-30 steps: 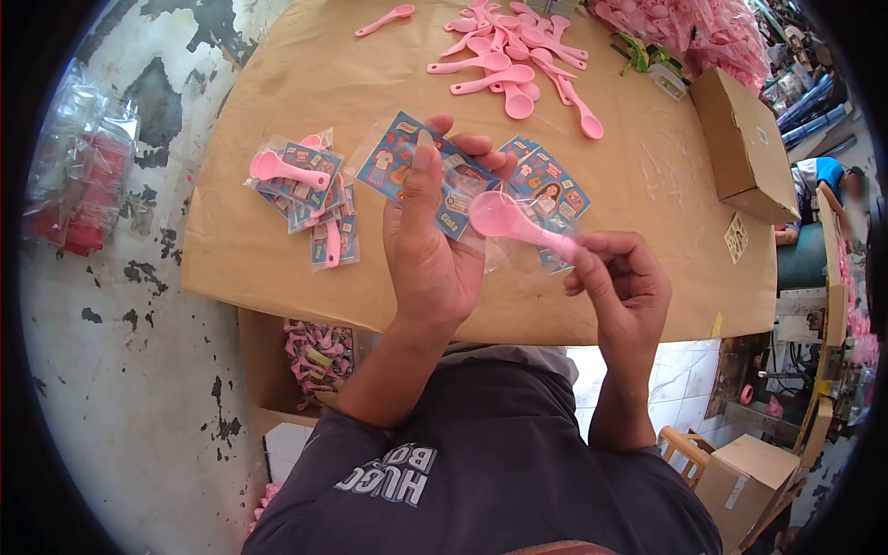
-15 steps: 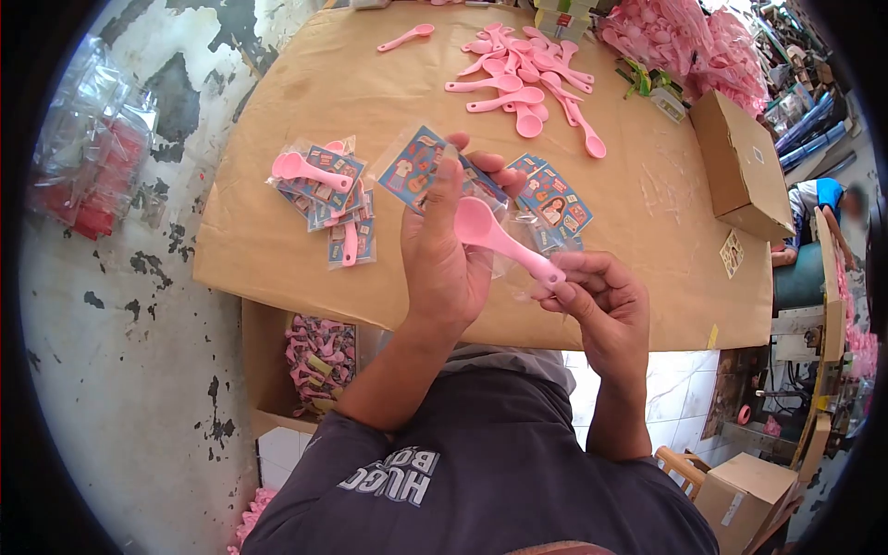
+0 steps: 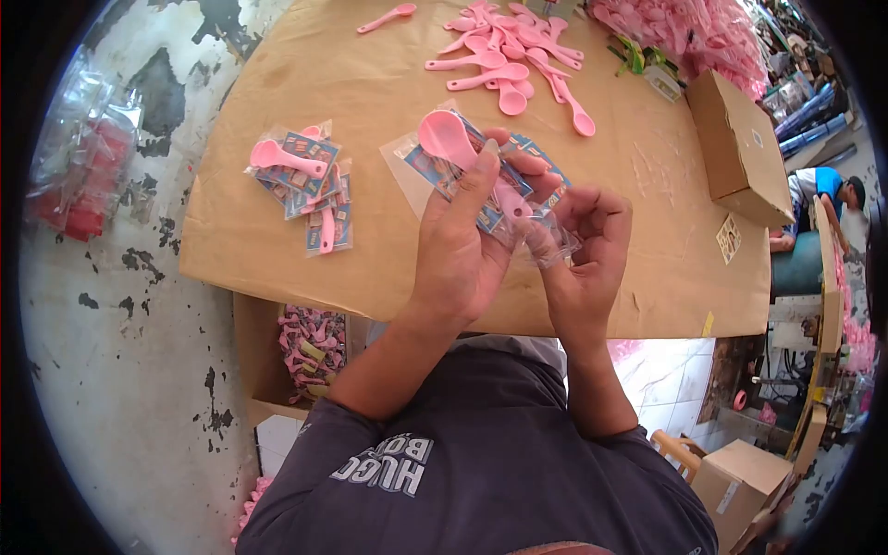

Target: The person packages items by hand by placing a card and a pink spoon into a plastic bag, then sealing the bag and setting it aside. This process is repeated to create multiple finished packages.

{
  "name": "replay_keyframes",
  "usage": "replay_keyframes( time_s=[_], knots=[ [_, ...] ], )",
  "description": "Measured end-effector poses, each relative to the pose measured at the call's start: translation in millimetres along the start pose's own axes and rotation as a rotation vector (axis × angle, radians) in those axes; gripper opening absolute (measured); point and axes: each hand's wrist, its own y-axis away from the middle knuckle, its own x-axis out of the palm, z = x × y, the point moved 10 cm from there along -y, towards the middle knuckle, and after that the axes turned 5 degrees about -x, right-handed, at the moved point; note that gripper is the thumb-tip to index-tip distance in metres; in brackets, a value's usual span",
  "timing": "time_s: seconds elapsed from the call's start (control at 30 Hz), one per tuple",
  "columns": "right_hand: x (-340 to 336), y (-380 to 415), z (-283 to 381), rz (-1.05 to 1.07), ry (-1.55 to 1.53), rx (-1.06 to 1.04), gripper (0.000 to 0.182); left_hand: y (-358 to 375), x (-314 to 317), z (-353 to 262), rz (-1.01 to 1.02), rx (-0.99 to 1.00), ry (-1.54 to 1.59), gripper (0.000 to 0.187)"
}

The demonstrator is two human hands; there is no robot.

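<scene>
My left hand (image 3: 462, 250) is closed around a clear plastic bag with a printed blue card (image 3: 427, 174) and a pink spoon (image 3: 445, 137). The spoon's bowl points up and left, with my thumb across its handle. At the handle end, my right hand (image 3: 592, 245) pinches the crinkled end of the plastic bag (image 3: 558, 244). Partly hidden behind my fingers lie more blue cards (image 3: 553, 176) on the table. To the left is a small pile of bagged spoons with cards (image 3: 310, 176).
The brown-covered table (image 3: 647, 277) holds a heap of loose pink spoons (image 3: 504, 55) and one single spoon (image 3: 387, 17). A cardboard box (image 3: 735, 148) stands at the right edge. Below the table is a box of packed spoons (image 3: 314, 351). Another person (image 3: 819, 194) is at far right.
The spoon has moved up and left from my right hand onto the card in my left hand. My right hand has shifted from the spoon's handle tip to the bag's end.
</scene>
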Motion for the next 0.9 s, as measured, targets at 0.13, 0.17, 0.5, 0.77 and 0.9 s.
replay_keyframes(
  time_s=[0.13, 0.17, 0.5, 0.77, 0.9],
  knots=[
    [1.2, -0.7, 41.4, 0.114, 0.437, -0.439, 0.035, -5.8, -14.0, 6.1, -0.075, -0.082, 0.051, 0.031],
    [-2.9, -1.1, 40.8, 0.115, 0.433, -0.436, 0.035, -7.8, -16.2, 2.8, -0.079, -0.081, 0.048, 0.031],
    [-18.7, -17.4, 26.1, 0.159, 0.419, -0.271, 0.028, -6.4, -15.6, -10.8, 0.006, -0.178, 0.120, 0.045],
    [22.9, -13.8, 58.3, 0.283, 0.650, -0.582, 0.038, 1.9, -7.3, 16.2, 0.057, -0.347, 0.019, 0.050],
    [11.2, -19.3, 48.7, 0.255, 0.307, -0.391, 0.029, 0.0, -25.7, 0.2, -0.054, -0.210, -0.185, 0.052]
  ],
)
